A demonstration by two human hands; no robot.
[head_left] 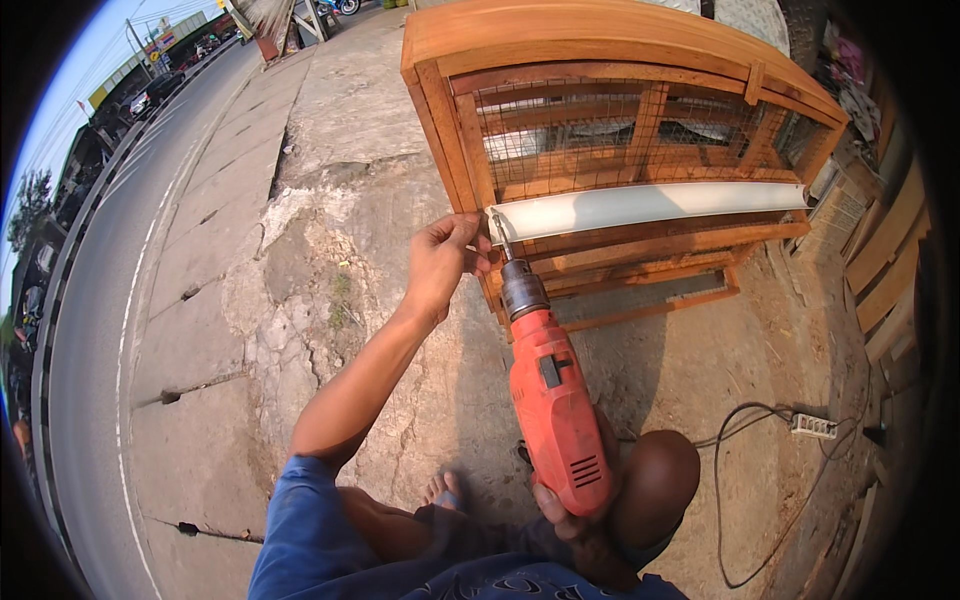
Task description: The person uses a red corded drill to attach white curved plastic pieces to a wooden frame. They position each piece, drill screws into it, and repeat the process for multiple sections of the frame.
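Red drill (562,420), held in the curled right hand (566,522), has its bit (503,234) at the wooden cage's (647,125) white strip (650,207), left end; the left hand (445,258), nearly closed, seemingly pinches there.

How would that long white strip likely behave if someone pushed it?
The white strip probably bends somewhat, being long and narrow. Its smooth surface may feel slippery. It is likely light, looking thin beside the wooden frame.

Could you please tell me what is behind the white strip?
Above the white strip, wire mesh can be seen; below it, a wooden rail. What lies directly behind the strip is covered by it, so I cannot tell.
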